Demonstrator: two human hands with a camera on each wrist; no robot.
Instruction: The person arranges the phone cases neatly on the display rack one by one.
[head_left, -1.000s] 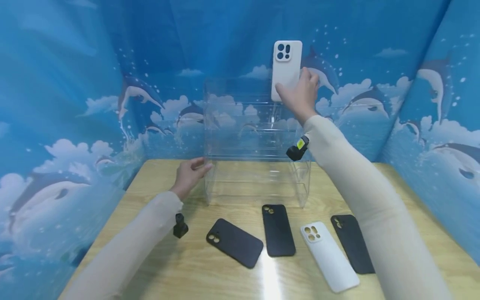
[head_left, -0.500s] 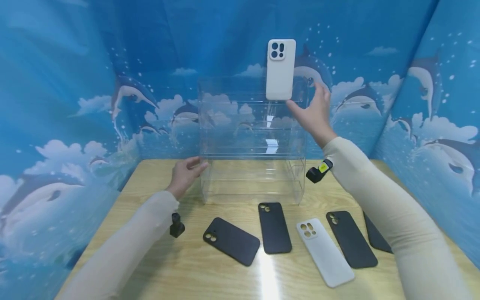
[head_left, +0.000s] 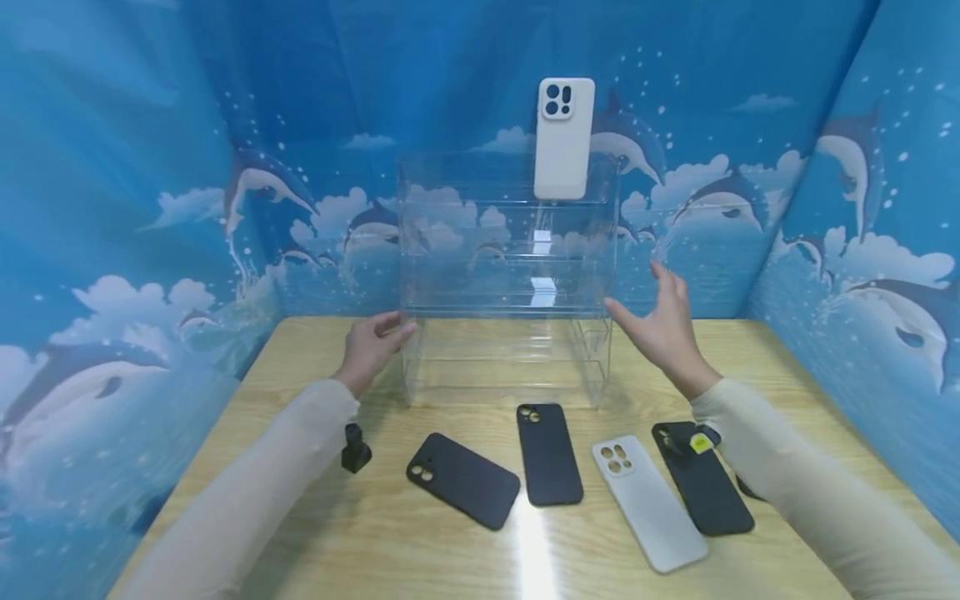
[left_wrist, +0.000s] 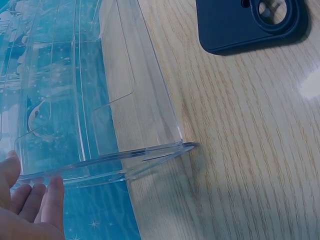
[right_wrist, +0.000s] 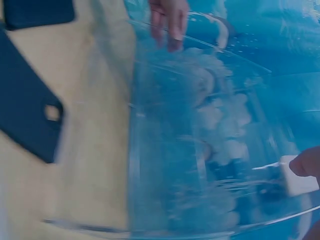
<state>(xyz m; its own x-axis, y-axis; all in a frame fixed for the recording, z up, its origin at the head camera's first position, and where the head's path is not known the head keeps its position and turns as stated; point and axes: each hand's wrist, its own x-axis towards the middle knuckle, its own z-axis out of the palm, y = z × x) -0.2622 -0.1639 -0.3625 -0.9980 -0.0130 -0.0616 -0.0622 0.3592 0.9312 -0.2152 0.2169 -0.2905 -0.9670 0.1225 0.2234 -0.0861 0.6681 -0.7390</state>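
Note:
A clear stepped acrylic display rack (head_left: 510,283) stands at the back of the table. On its top tier, right of middle, a white phone case (head_left: 562,142) stands upright, camera cutouts at upper left. My left hand (head_left: 373,346) touches the rack's left side panel; in the left wrist view its fingers (left_wrist: 52,202) lie straight against that panel. Beside the rack's right side, my right hand (head_left: 663,329) hangs in the air, thumb and fingers spread, holding nothing. The right wrist view is blurred, with the right thumb (right_wrist: 306,164) overlapping the white case.
In front of the rack lie a black phone case (head_left: 465,481), another black case (head_left: 551,454), a white case (head_left: 651,504) and a black case (head_left: 705,483). One more dark edge (head_left: 750,490) shows beside my right sleeve. Blue dolphin-print cloth (head_left: 322,100) hangs behind the wooden table (head_left: 330,542).
My right hand let go of the white phone case on the top tier, then drew away right and down. The case stays standing. My left hand keeps its place at the rack's side.

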